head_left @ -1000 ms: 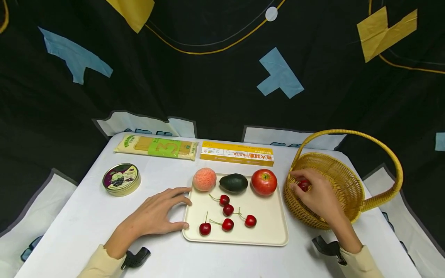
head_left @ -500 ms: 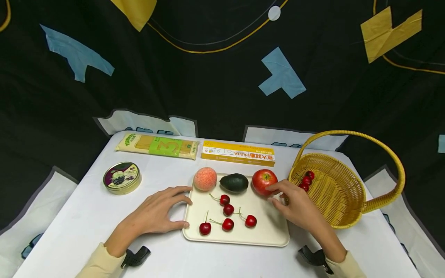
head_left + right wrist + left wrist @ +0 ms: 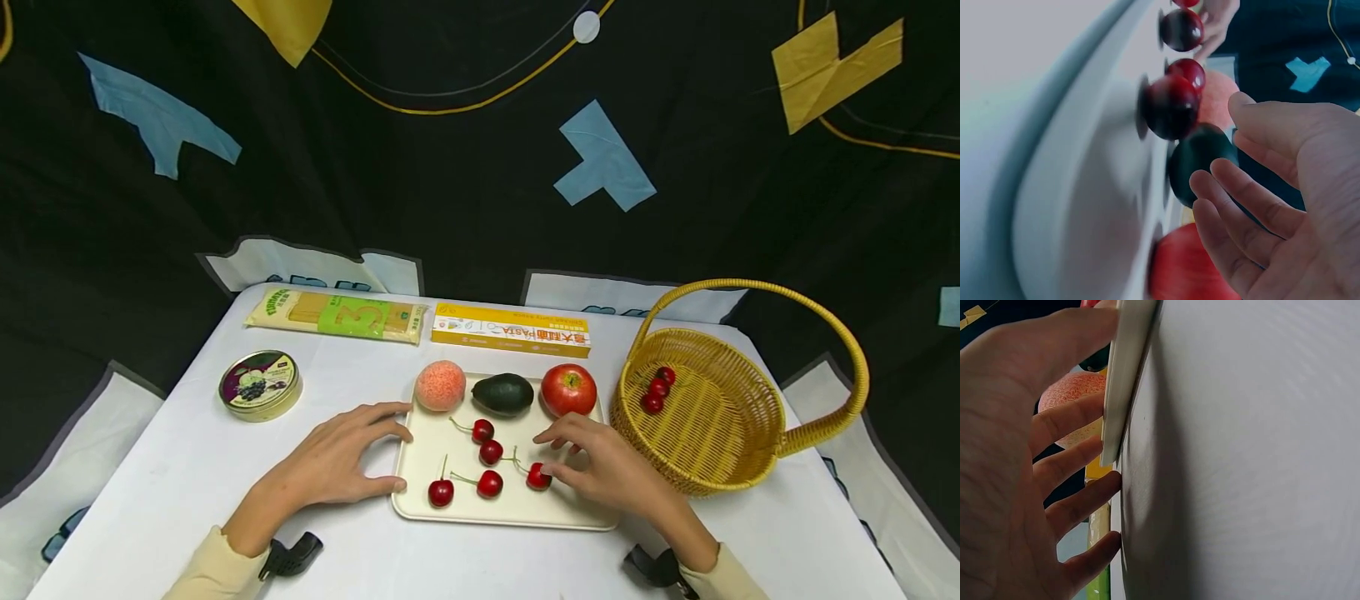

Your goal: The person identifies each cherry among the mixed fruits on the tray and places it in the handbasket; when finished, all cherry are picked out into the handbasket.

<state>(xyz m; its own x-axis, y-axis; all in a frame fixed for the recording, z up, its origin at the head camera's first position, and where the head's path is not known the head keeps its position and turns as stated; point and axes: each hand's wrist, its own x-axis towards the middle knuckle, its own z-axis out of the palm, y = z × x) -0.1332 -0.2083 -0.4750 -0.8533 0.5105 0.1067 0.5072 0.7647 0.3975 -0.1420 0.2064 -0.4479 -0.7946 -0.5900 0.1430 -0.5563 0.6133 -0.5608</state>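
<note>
A cream tray point(image 3: 577, 508) carries several red cherries point(image 3: 490, 484), a pink fuzzy peach point(image 3: 440, 386), a dark green avocado point(image 3: 502, 394) and a red apple point(image 3: 568, 390). My left hand point(image 3: 330, 461) rests at the tray's left edge, its thumb and fingertips by the rim; in the left wrist view its fingers point(image 3: 1069, 420) are spread along that rim. Over the tray's right side hangs my right hand point(image 3: 603, 467), thumb tip overlapping the rightmost cherry point(image 3: 537, 477). The right wrist view shows its fingers parted, nothing held, near a cherry point(image 3: 1171, 107).
Right of the tray stands a yellow wicker basket point(image 3: 738, 417) with a tall arched handle, three cherries point(image 3: 658, 389) inside. Behind the tray lie a pasta box point(image 3: 510, 332) and a noodle packet point(image 3: 337, 317). A round tin point(image 3: 260, 386) sits at the left.
My right hand has let go of a cherry in the basket and moved left over the tray, down to the rightmost cherry there. The left hand has stayed at the tray's edge.
</note>
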